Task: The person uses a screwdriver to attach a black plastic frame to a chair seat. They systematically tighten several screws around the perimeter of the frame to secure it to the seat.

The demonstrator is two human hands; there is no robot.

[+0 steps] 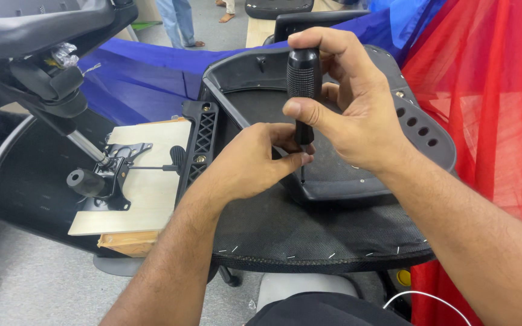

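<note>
Right hand (357,115) closed around a black screwdriver (302,90) held upright over an upturned chair seat (309,235), left hand (255,163) pinching its shaft low to steady the tip on a screw in the black plastic plate (357,181).

Grey floor (37,284) shows along lower left of frame. Pale wooden board (143,181) at centre left, resting on a wooden block (129,242). Metal chair mechanism (111,172) lies directly on the board. Upturned black chair seat (309,235) fills lower centre.
</note>
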